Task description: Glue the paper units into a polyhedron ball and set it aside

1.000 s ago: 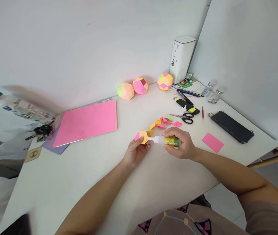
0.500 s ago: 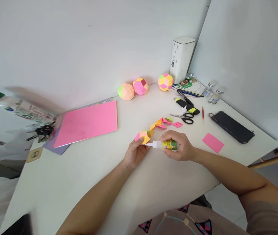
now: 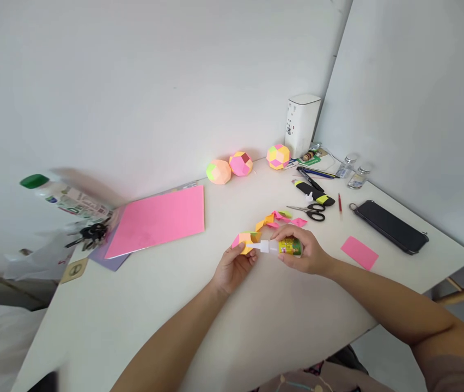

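Observation:
Between the thumb and fingers of my left hand (image 3: pixel 230 268) is a small folded paper piece (image 3: pixel 245 239) in pink, peach and yellow. My right hand (image 3: pixel 306 251) is wrapped round a glue bottle (image 3: pixel 291 246) with a yellow and green label. The bottle lies sideways, and its long white nozzle points left onto the paper piece; whether glue is coming out is too small to see. Just beyond my hands lie several loose folded paper pieces (image 3: pixel 270 220) in orange, pink and green.
Three multicoloured paper balls (image 3: pixel 240 164) stand along the wall. Scissors (image 3: pixel 311 211), a cutter (image 3: pixel 313 193), a red pen (image 3: pixel 340 203), a pink paper slip (image 3: pixel 360 252) and a black phone-like case (image 3: pixel 391 224) lie to the right. Pink sheets (image 3: pixel 158 220) and keys (image 3: pixel 94 233) are at left.
The camera view has tilted up and shifted left, so everything sits lower and further right. Both hands keep their holds, with the nozzle still at the paper piece.

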`<act>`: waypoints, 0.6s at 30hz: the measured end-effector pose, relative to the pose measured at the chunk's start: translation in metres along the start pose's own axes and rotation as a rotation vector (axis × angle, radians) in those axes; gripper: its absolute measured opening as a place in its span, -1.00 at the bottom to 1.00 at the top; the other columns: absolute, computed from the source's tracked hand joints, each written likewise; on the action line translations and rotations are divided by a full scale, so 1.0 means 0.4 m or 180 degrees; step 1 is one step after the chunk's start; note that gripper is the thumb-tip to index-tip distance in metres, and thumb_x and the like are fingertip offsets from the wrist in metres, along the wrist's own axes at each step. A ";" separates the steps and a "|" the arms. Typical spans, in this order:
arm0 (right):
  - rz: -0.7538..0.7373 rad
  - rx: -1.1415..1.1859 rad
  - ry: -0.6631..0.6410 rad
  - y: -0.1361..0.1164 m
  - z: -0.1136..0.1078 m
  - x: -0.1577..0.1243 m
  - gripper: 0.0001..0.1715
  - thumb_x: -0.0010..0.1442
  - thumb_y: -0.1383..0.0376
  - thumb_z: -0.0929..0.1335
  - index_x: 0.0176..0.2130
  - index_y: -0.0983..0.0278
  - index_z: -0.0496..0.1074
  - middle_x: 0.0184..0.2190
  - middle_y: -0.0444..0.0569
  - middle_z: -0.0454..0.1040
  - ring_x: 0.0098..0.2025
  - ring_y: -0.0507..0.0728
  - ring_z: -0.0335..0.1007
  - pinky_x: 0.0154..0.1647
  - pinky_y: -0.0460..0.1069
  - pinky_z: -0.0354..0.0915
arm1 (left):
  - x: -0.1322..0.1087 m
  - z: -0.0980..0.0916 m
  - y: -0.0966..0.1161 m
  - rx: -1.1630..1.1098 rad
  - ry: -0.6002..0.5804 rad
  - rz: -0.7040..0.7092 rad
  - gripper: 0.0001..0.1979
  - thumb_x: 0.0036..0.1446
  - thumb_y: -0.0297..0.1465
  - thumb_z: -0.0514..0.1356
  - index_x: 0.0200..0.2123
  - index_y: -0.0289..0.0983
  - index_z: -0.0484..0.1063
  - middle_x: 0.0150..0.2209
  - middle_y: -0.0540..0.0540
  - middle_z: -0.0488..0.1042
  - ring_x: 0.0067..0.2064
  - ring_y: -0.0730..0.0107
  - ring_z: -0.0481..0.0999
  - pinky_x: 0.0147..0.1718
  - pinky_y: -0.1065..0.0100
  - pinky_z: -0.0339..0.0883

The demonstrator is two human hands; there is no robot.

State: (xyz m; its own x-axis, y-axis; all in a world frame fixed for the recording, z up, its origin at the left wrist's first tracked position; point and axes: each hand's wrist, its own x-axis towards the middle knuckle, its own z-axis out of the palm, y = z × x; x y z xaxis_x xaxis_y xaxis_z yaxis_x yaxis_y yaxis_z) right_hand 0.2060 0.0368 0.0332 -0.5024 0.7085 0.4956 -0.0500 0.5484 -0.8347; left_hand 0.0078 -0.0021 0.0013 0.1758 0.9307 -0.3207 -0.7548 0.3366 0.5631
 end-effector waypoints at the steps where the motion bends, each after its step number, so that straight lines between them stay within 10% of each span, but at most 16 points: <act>1: 0.0021 -0.0013 -0.0004 0.004 -0.001 0.000 -0.73 0.01 0.38 0.37 -0.22 0.25 0.33 -0.26 0.02 0.44 -0.24 0.13 0.38 -0.31 0.02 0.32 | 0.000 0.000 0.000 -0.0022 0.0009 -0.0010 -0.88 0.02 -0.43 0.25 -0.35 -0.37 0.46 -0.49 -0.04 0.39 -0.43 0.50 0.37 -0.40 0.42 0.34; 18: 0.0022 -0.0163 0.0012 0.029 0.003 -0.001 -0.65 -0.10 0.48 0.35 -0.25 0.25 0.36 -0.26 0.00 0.47 -0.24 0.12 0.42 -0.27 0.01 0.34 | 0.007 -0.009 -0.004 -0.0199 -0.0088 -0.0057 -0.89 0.05 -0.42 0.24 -0.35 -0.36 0.46 -0.50 -0.04 0.37 -0.46 0.52 0.33 -0.41 0.43 0.33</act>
State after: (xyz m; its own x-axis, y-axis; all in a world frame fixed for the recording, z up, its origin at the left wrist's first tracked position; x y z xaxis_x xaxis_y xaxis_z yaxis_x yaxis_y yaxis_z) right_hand 0.2045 0.0423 0.0230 -0.4994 0.7138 0.4909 -0.0024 0.5655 -0.8247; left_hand 0.0073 -0.0007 -0.0032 0.2063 0.9285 -0.3087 -0.7892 0.3444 0.5085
